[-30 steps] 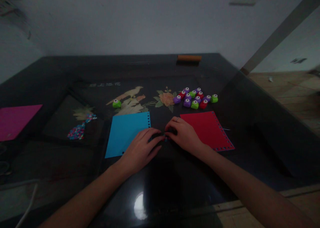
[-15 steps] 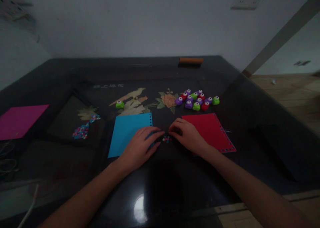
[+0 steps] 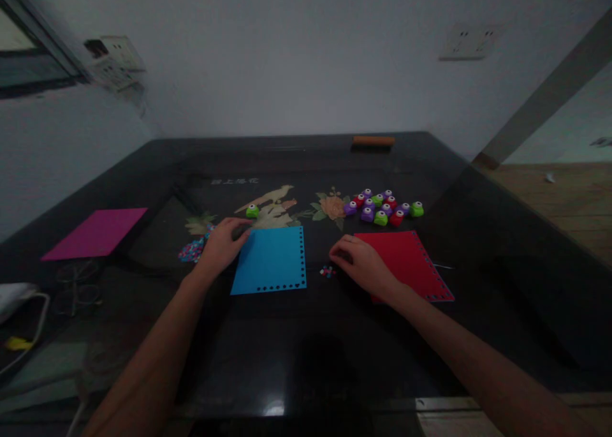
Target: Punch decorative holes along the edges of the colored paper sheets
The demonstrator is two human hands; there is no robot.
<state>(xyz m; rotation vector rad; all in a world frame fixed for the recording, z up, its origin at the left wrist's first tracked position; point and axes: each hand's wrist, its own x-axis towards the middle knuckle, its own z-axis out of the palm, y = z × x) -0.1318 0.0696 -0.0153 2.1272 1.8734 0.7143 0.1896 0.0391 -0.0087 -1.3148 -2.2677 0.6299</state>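
Note:
My left hand (image 3: 224, 242) is at the upper left corner of a blue sheet of paper (image 3: 272, 258), its thumb and fingers apart with nothing seen between them. Small punched holes run along the sheet's right and lower edges. My right hand (image 3: 361, 261) rests by the left edge of a red sheet (image 3: 399, 255), fingertips pinched together; whatever they hold is too small to make out. A small pile of coloured paper bits (image 3: 327, 271) lies just below those fingertips. Partly behind my left hand is a larger heap of paper bits (image 3: 191, 251).
Several craft punches (image 3: 367, 214) in purple, red and green stand behind the red sheet. One green punch (image 3: 252, 212) is beyond the blue sheet. A magenta sheet (image 3: 98, 233), glasses (image 3: 79, 290) and a white cable (image 3: 41, 325) lie left. A brown roll (image 3: 373, 141) sits at the back.
My left hand has moved left and away from the small pile, uncovering the blue sheet's punched edges. My right hand stays beside the pile. The view has tilted up and turned left.

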